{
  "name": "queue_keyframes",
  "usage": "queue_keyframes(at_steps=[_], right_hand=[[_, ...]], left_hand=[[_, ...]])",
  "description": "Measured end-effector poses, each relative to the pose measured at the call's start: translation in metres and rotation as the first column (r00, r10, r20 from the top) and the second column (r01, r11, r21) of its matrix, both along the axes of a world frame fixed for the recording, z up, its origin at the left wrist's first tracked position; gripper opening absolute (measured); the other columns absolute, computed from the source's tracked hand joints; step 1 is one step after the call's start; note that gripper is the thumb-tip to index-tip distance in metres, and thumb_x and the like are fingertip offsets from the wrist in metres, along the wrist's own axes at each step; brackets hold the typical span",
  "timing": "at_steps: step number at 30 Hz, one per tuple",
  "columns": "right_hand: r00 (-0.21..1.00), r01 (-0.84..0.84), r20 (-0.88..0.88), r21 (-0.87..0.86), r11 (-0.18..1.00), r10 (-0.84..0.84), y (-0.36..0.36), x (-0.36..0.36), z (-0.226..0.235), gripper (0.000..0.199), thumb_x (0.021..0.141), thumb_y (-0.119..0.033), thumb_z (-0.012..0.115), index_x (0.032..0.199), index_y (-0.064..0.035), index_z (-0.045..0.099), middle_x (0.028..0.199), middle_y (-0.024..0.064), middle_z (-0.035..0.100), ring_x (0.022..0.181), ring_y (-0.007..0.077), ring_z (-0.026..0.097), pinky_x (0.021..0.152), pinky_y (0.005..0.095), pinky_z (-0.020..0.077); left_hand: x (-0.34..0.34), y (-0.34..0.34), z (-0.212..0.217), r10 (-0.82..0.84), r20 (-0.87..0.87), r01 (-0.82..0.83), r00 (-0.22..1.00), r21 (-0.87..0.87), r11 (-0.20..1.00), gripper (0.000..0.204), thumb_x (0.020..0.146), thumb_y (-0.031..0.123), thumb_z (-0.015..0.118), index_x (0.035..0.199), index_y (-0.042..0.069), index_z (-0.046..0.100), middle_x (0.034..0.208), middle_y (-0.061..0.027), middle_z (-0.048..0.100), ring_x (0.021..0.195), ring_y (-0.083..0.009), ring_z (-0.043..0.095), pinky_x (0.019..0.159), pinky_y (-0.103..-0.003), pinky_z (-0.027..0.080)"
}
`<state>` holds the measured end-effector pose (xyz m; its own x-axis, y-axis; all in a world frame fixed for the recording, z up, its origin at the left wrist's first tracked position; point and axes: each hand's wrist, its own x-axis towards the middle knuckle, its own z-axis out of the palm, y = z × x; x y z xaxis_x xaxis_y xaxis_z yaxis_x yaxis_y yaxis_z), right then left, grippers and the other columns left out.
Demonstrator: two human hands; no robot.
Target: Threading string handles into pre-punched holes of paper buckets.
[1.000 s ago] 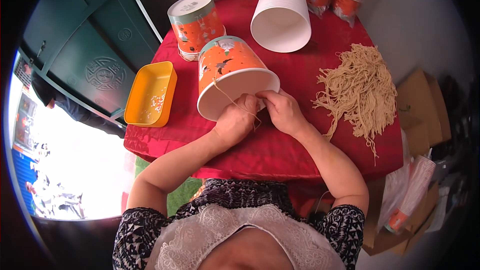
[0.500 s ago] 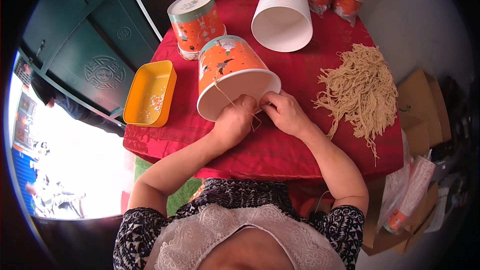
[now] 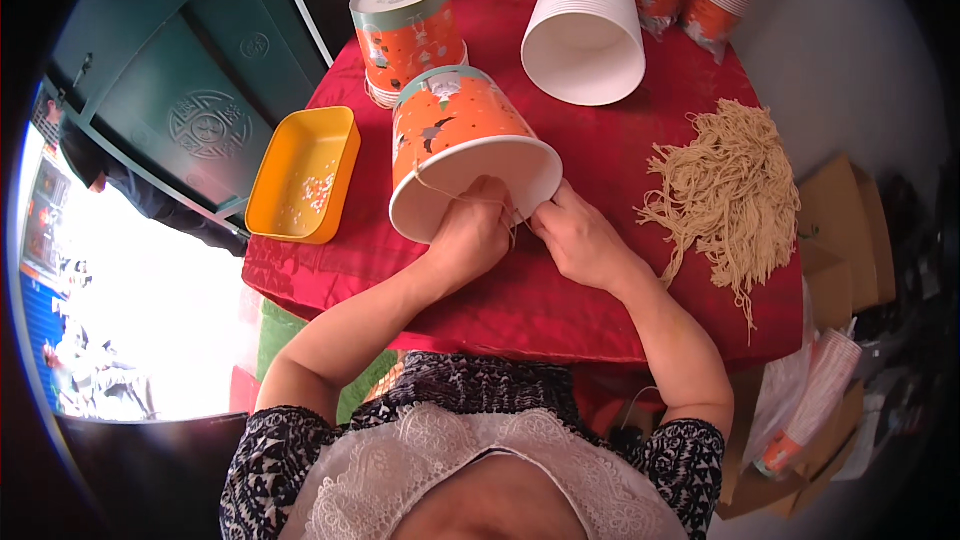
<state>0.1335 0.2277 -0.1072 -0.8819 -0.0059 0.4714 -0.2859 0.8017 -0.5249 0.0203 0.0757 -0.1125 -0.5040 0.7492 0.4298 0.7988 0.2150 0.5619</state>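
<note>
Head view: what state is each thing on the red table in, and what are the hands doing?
Orange paper bucket: on its side, open mouth toward the person.
String: thin, across the bucket's rim.
Left hand: at the rim, fingers pinching the string.
Right hand: at the rim, fingers closed.
Second orange bucket: upside down.
White bucket stack: on its side.
Yellow tray: open, few small bits inside.
String bundle: loose heap.

The paper bucket [image 3: 455, 135] is orange with small printed figures. The counter [image 3: 600, 280] cloth is red. The tray [image 3: 300, 175] is yellow, the strings [image 3: 730, 185] beige.

Head-worn fisheye, steeply down, close over table [image 3: 560, 290]
</note>
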Motion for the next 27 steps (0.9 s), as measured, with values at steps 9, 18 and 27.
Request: queue_keyframes(at_steps=[9,18,27], right_hand=[[0.995,0.056,0.081,0.100,0.993,-0.064,0.002,0.001,-0.003,0.015,0.076,0.009,0.053,0.091,0.0066,0.052,0.105,0.0280,0.049,0.088,0.0449,0.058,0.076,0.0489,0.0519],[0.992,0.057,0.104,0.092,0.994,-0.066,0.001,0.002,0.000,0.013,0.076,0.008,0.053,0.089,0.0077,0.053,0.105,0.0295,0.050,0.087,0.0454,0.059,0.077,0.0495,0.0525],[0.994,0.051,0.100,-0.015,0.999,-0.049,0.001,0.000,0.000,0.016,0.079,0.007,0.051,0.095,0.0066,0.054,0.111,0.0279,0.049,0.098,0.0460,0.056,0.084,0.0501,0.0500]], left_hand=[[-0.002,0.000,0.019,-0.042,0.228,0.058,0.973,-0.064,0.996,0.005,0.081,0.002,0.064,0.084,-0.001,0.061,0.085,-0.0148,0.062,0.078,-0.0271,0.062,0.070,-0.037,0.049],[-0.005,0.004,0.019,-0.177,0.607,0.192,0.774,0.041,0.981,0.009,0.087,0.008,0.065,0.086,-0.001,0.063,0.080,-0.0054,0.063,0.073,-0.0141,0.059,0.066,-0.030,0.050],[-0.003,0.013,0.014,-0.088,0.375,0.084,0.923,0.027,0.996,0.014,0.088,0.012,0.065,0.089,-0.003,0.065,0.080,-0.0094,0.067,0.074,-0.0162,0.063,0.066,-0.031,0.051]])
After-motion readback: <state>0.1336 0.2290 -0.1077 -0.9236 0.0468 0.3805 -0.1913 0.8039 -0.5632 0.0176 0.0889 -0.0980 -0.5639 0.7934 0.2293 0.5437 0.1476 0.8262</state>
